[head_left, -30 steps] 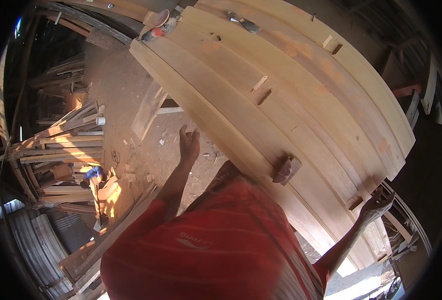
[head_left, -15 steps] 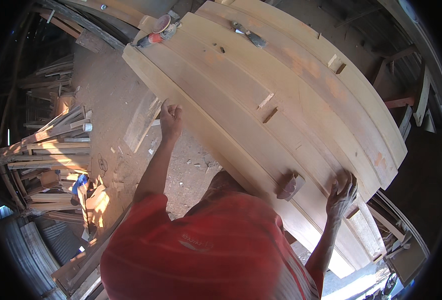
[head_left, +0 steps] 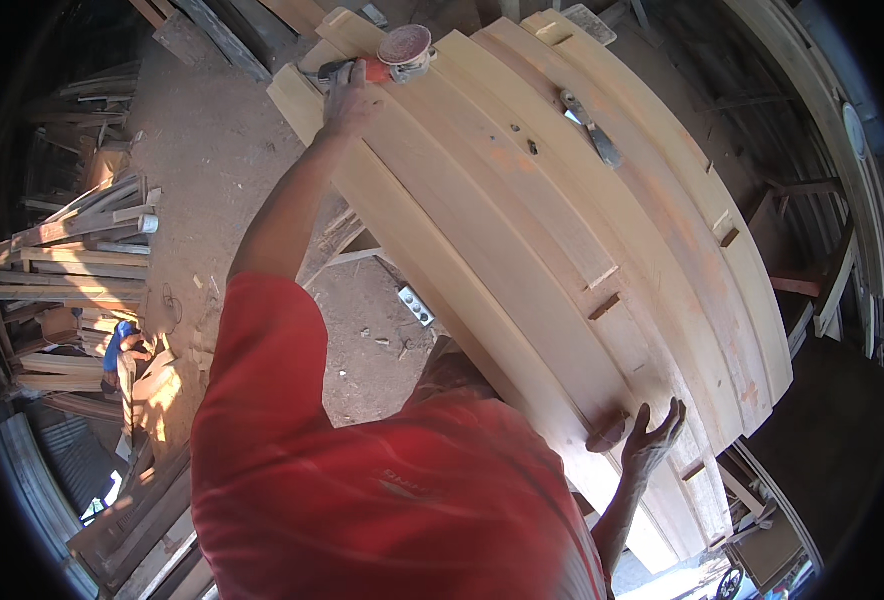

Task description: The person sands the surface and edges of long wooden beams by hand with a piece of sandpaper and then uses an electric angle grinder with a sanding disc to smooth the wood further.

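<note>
Nearest, at the bottom of the frame, is the person's red shirt (head_left: 362,470). Right of it, low in the right half, the right hand (head_left: 652,440) is released: its fingers are spread and nothing is in them. It is just over the wooden surface (head_left: 502,200), close beside a dark reddish block (head_left: 607,433); whether the two touch cannot be told.

The surface, made of long pale boards that bend with the lens, runs from the lower right to the top of the frame. Small slots are cut into it, one of them (head_left: 605,306) right of centre. Below its left edge, near the middle of the frame, a white socket strip (head_left: 415,306) lies on the dirt floor (head_left: 222,150).

Farther off, in the upper left, the left arm is stretched out and the left hand (head_left: 350,100) lies over the dark rear end of a red-bodied power tool (head_left: 377,72). The tool rests at the far end of the boards, its round disc (head_left: 405,45) facing up. How tightly the fingers are closed cannot be told. The step in hand looks like taking hold of this tool; the next move would call for a full wrap around the body, clear of the disc. A scraper (head_left: 592,128) lies at upper right of centre, and stacked timber (head_left: 72,275) fills the left edge.
</note>
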Motion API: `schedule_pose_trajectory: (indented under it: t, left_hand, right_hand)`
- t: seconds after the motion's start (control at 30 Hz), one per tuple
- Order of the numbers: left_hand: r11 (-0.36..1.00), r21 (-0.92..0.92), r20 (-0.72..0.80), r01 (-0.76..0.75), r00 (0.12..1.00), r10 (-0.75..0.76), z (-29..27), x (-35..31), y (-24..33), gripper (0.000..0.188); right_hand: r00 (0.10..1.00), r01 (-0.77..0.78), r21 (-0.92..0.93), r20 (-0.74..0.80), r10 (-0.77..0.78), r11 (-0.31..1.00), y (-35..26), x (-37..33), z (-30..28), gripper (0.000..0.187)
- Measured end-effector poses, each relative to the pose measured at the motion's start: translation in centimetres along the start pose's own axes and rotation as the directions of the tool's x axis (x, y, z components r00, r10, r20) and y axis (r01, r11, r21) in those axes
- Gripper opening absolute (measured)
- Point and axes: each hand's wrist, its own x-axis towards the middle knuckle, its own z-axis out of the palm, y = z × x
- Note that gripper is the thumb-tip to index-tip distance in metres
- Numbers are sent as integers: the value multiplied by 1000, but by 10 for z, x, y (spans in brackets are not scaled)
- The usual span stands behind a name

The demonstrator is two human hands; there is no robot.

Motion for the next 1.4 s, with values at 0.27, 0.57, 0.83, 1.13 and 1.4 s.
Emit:
schedule_pose_trajectory:
  t: [0.27,0.57,0.83,1.13,1.4]
  left_hand:
    - [995,52,93,81,992,-85,16,52,-6,98]
    - [966,256,252,-27,967,-40,14,82,-14,75]
    - [966,241,205,-90,978,40,32,102,-18,66]
    - [940,53,223,-336,922,317,27,67,-56,79]
    - [776,-589,149,-227,913,381,18,2,-138,70]
  right_hand:
    - [994,-106,79,18,105,991,12,1,31,58]
    - [972,-152,50,187,140,987,-36,14,12,54]
    - [949,-235,94,236,208,967,-38,12,10,51]
    - [992,-31,47,122,25,998,-30,16,17,40]
    - [994,-62,-28,94,64,998,-37,28,26,38]
